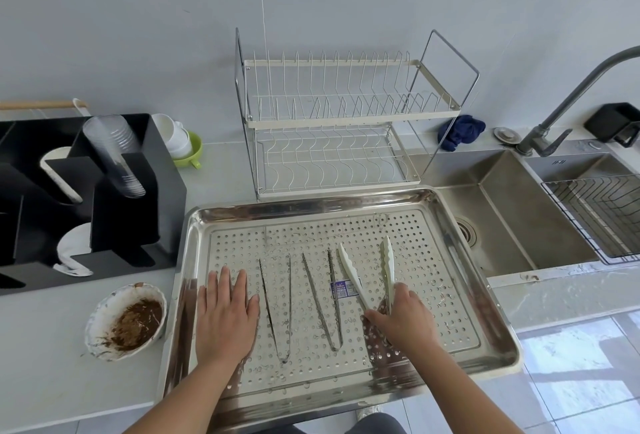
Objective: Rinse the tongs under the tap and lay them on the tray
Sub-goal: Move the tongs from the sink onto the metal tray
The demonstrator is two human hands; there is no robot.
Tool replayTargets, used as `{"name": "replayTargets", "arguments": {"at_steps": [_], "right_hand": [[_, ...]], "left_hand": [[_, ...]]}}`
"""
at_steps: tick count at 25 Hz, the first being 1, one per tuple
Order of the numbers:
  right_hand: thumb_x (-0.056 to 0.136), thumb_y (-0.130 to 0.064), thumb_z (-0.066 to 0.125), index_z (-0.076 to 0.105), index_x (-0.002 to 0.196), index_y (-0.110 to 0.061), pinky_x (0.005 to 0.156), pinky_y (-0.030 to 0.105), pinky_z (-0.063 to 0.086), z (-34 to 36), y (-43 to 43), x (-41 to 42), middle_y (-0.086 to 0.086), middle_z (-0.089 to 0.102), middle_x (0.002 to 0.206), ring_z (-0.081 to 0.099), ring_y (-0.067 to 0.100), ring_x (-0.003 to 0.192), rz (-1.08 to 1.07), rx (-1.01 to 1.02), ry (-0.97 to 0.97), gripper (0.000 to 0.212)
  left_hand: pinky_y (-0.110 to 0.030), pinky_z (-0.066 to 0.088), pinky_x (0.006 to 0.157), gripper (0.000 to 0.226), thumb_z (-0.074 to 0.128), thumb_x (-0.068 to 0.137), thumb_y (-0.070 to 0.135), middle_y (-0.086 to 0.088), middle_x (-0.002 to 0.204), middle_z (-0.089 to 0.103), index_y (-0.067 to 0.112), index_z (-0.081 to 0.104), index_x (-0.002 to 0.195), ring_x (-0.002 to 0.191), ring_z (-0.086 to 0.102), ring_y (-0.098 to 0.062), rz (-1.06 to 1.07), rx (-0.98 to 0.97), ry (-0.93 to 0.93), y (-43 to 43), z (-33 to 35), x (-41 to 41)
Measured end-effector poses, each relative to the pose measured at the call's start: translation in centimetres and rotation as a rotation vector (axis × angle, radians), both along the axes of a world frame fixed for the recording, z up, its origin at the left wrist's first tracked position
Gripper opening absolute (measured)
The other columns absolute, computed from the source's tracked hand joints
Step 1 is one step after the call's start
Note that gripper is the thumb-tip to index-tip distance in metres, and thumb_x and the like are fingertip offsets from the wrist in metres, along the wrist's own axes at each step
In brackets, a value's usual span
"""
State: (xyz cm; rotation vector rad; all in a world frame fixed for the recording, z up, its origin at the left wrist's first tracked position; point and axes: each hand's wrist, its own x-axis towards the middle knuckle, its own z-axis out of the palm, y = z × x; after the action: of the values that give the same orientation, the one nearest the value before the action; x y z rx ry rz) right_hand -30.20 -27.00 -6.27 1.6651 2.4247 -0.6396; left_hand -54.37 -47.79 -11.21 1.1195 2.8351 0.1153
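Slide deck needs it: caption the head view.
Right hand grips white tongs over perforated tray; left hand flat beside two metal tongs.

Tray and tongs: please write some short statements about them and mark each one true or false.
1. Two metal tongs lie on the tray. True.
2. The right hand holds the white tongs. True.
3. The left hand grips metal tongs. False: it rests flat on the tray, holding nothing.
4. The dish rack is full of plates. False: no dishes stand in it.
5. The bowl with brown residue stands right of the tray. False: it stands left of it.
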Motion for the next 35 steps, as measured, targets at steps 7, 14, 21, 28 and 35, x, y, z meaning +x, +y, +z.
{"name": "replayTargets", "arguments": {"at_steps": [7,14,21,28,35], "right_hand": [[0.078,-0.072,0.069,0.031,0.150,-0.011,0.089,0.033,0.052,-0.2,0.1,0.4,0.008,0.061,0.131,0.063,0.022,0.112,-0.021,-0.010,0.040,0.102],[0.081,-0.071,0.066,0.030,0.152,-0.012,0.090,0.035,0.052,-0.2,0.1,0.6,0.008,0.059,0.135,0.063,0.023,0.115,-0.006,0.010,0.058,0.100],[0.086,-0.070,0.062,0.030,0.152,-0.013,0.092,0.037,0.052,-0.2,0.4,0.7,0.009,0.058,0.137,0.063,0.026,0.118,0.013,-0.006,0.070,0.092],[0.095,-0.063,0.054,0.035,0.149,-0.016,0.087,0.036,0.051,0.0,1.2,0.7,0.007,0.063,0.131,0.065,0.025,0.112,0.037,0.014,0.061,0.074],[0.099,-0.055,0.052,0.039,0.147,-0.015,0.069,0.027,0.046,0.7,3.2,0.3,0.003,0.066,0.117,0.062,0.015,0.089,0.059,0.035,0.045,0.065]], "left_hand": [[-0.054,0.019,0.125,0.071,0.017,0.099,0.053,-0.017,0.163,0.033,0.015,0.038,0.155,0.153,0.023,-0.037,-0.002,0.018,0.000,0.0,0.1,0.1],[-0.054,0.021,0.124,0.070,0.019,0.098,0.052,-0.018,0.162,0.034,0.015,0.038,0.154,0.152,0.025,-0.038,-0.002,0.007,0.002,0.0,0.1,0.0],[-0.054,0.019,0.125,0.069,0.018,0.099,0.053,-0.016,0.164,0.032,0.017,0.036,0.155,0.154,0.021,-0.036,0.001,-0.010,-0.007,-0.2,-0.3,-0.1],[-0.053,0.015,0.126,0.062,0.036,0.102,0.050,-0.015,0.164,0.031,0.017,0.037,0.155,0.155,0.019,-0.035,0.034,0.010,-0.091,0.4,0.7,-0.4],[-0.049,0.032,0.121,0.063,0.048,0.100,0.042,-0.013,0.162,0.033,0.017,0.033,0.156,0.149,0.034,-0.029,0.031,0.042,-0.129,0.7,3.5,-0.5]]}}
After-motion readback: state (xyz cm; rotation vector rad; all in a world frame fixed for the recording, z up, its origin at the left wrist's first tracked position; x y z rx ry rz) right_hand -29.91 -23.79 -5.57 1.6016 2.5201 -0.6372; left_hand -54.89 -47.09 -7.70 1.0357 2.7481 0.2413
